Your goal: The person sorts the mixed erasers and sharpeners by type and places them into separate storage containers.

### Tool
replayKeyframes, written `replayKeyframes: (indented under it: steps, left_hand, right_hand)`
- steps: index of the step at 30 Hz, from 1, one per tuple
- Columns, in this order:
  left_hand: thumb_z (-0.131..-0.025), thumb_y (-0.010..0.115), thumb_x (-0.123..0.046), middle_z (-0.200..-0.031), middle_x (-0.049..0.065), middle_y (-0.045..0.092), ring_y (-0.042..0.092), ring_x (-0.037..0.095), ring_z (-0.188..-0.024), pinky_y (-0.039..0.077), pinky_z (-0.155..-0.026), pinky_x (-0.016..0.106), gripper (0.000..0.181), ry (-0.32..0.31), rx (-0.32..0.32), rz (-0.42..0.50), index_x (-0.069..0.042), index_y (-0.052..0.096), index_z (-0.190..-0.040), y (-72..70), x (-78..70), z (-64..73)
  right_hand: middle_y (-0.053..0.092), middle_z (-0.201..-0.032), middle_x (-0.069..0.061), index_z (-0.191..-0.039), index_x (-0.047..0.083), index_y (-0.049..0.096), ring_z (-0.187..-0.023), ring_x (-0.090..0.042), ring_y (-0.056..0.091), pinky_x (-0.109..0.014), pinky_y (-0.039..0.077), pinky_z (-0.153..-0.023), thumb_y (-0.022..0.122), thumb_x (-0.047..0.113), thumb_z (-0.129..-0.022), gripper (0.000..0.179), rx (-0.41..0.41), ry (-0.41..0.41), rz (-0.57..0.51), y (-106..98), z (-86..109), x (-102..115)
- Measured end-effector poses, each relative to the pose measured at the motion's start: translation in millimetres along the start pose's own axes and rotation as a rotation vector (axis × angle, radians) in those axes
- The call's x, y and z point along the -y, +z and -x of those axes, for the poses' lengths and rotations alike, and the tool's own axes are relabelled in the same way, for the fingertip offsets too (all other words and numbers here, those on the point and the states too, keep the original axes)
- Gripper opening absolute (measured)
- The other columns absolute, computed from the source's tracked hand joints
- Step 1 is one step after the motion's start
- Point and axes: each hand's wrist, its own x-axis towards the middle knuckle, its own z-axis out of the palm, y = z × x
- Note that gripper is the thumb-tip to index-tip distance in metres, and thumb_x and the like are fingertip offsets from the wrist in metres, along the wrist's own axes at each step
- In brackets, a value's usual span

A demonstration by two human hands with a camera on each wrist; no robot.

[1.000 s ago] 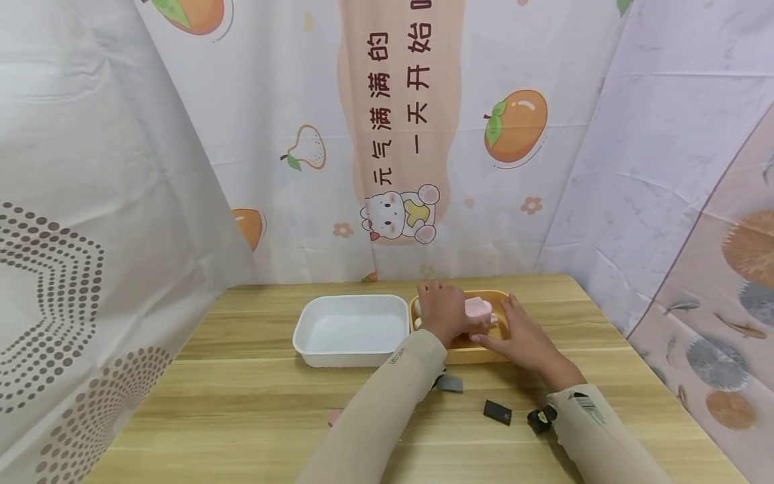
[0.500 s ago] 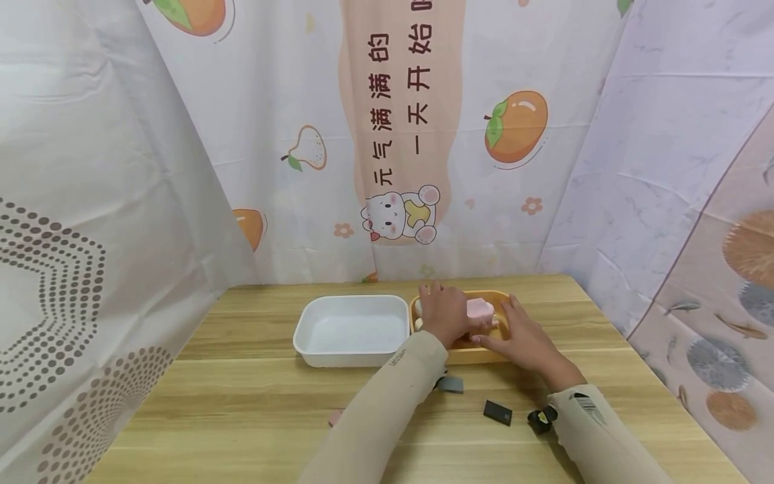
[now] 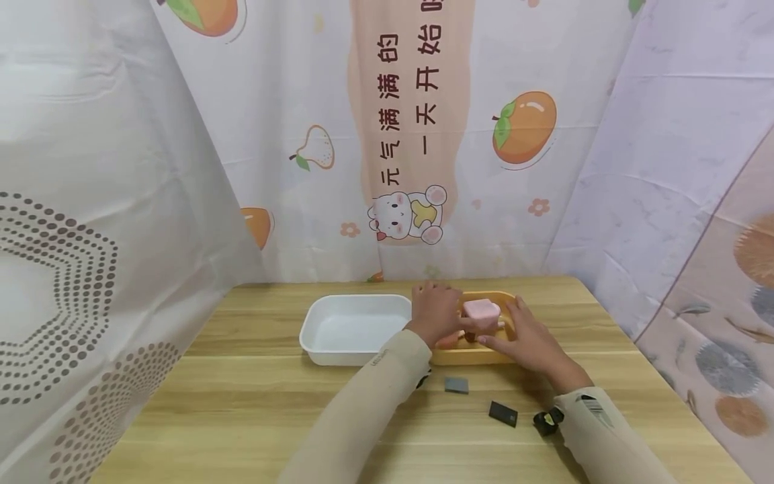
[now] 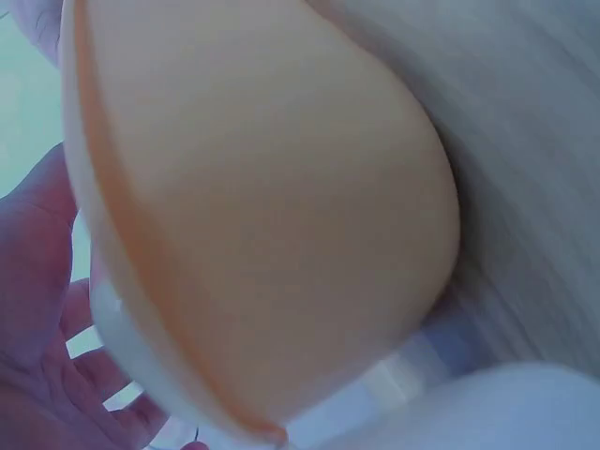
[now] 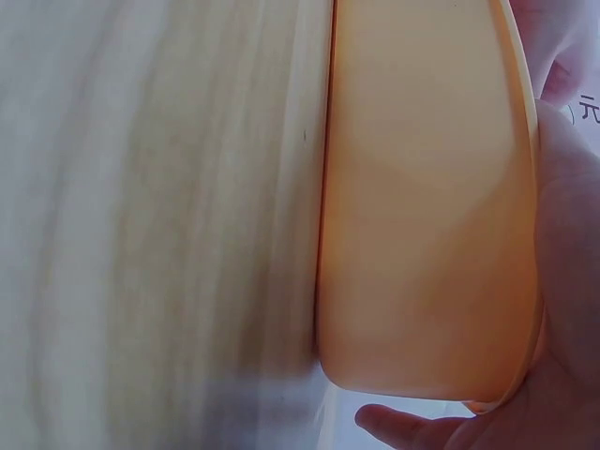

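In the head view my left hand reaches over the left part of an orange tray, thumb beside a pink block. The left wrist view shows that hand with fingers spread past the rim, nothing visible between them. At the tray's right end lies my right hand, thumb over the front rim, fingers along the end wall. The right wrist view has it close against the orange tray, one finger extended. A coral-coloured piece and a small brown piece lie inside; the left hand hides the rest.
Just left of the orange tray stands a white tray. In front on the wooden table lie a small grey rectangle and a black one. Printed curtains hang behind and at both sides.
My left hand has shifted slightly left, uncovering the coral-coloured piece. The pink block looks more level. A small pink piece near the left forearm is now out of sight. The right hand stays put.
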Motion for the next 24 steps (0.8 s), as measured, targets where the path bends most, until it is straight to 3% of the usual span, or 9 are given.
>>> replayKeyframes:
  steps: [3, 7, 24]
  left_hand:
    - [-0.076, 0.065, -0.086, -0.135, -0.008, 0.068, 0.057, 0.022, -0.121, 0.042, -0.103, 0.047, 0.081, -0.017, 0.011, 0.001, -0.032, 0.068, -0.136, -3.5, 6.6, 2.3]
    - [-0.073, 0.066, -0.087, -0.144, -0.008, 0.063, 0.057, 0.024, -0.127, 0.040, -0.104, 0.049, 0.090, -0.021, 0.018, 0.034, -0.031, 0.062, -0.144, -9.6, 17.9, 8.0]
    - [-0.081, 0.063, -0.084, -0.151, -0.001, 0.058, 0.052, 0.030, -0.138, 0.038, -0.110, 0.058, 0.087, -0.082, 0.005, 0.125, -0.028, 0.059, -0.147, -30.6, 85.9, 43.3]
  right_hand:
    - [0.000, -0.171, -0.029, -0.164, -0.002, 0.014, -0.149, -0.061, 0.021, -0.077, 0.027, -0.111, 0.064, 0.074, -0.088, 0.119, -0.001, -0.005, 0.001, 0, 0.1, -1]
    - [0.000, -0.170, -0.030, -0.164, -0.002, 0.015, -0.149, -0.061, 0.020, -0.077, 0.027, -0.112, 0.064, 0.074, -0.088, 0.119, -0.003, -0.013, -0.001, 0, 0.1, -1]
    - [-0.003, -0.170, -0.030, -0.164, -0.002, 0.013, -0.150, -0.061, 0.017, -0.077, 0.024, -0.114, 0.062, 0.079, -0.087, 0.122, 0.010, -0.012, -0.003, 0, -0.4, -3]
